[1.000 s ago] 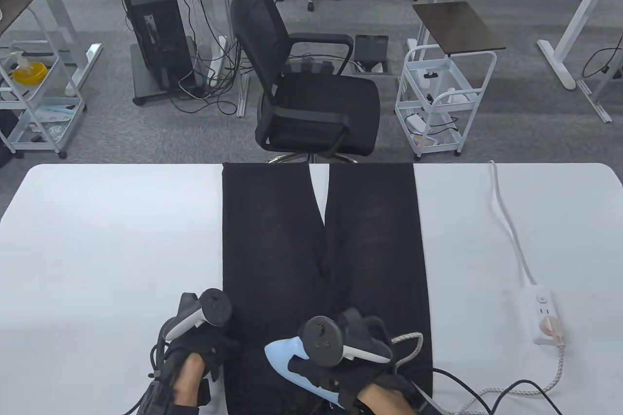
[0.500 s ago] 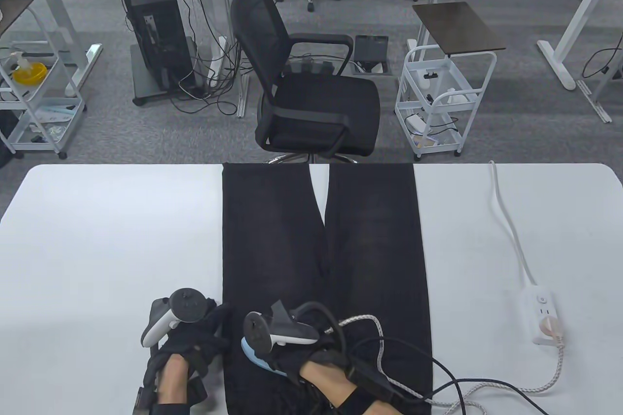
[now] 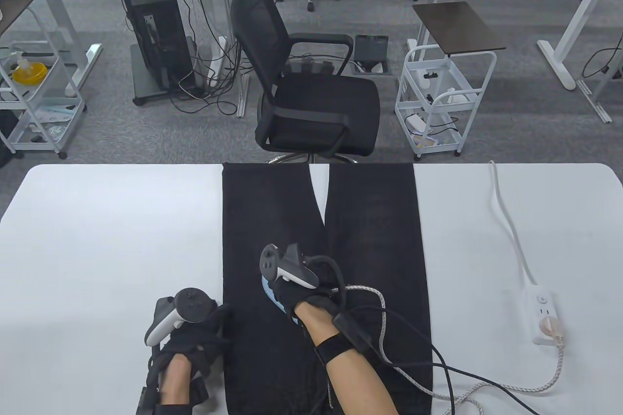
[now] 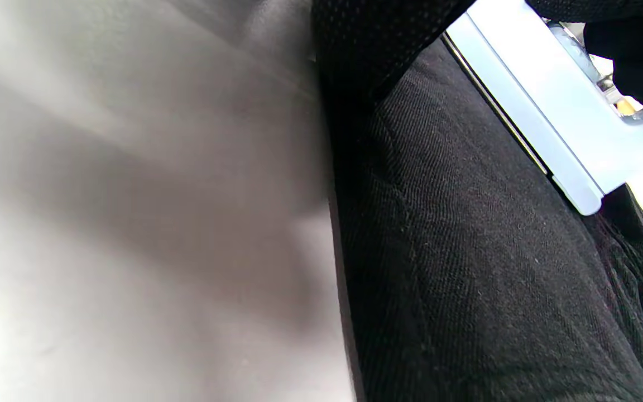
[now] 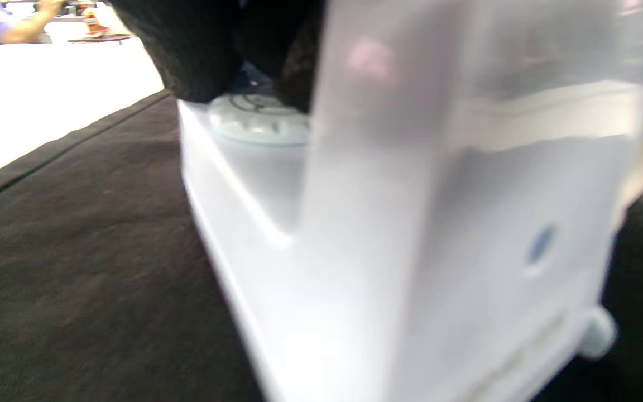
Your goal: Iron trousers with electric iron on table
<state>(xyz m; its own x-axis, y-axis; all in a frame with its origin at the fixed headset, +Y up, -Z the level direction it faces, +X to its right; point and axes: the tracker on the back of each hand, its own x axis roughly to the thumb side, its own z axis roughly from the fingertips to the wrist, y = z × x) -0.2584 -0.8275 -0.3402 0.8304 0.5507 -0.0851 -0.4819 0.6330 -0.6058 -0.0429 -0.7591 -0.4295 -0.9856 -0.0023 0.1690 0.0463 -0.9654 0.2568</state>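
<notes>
Nose-first, the iron (image 3: 272, 294) points away along the trousers (image 3: 370, 240).

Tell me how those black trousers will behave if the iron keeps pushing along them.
The trousers look like soft woven cloth lying flat, so they would probably bunch or creep rather than resist. The left hand rests at their left edge, likely pinning them. The legs overhang the table's far edge, so their hanging weight may tug them that way.

The iron (image 3: 272, 294) sits on the trousers (image 3: 370, 240) mid-table (image 3: 97, 240) — power strip (image 3: 542, 310) far right, chair (image 3: 311, 94) behind.
</notes>
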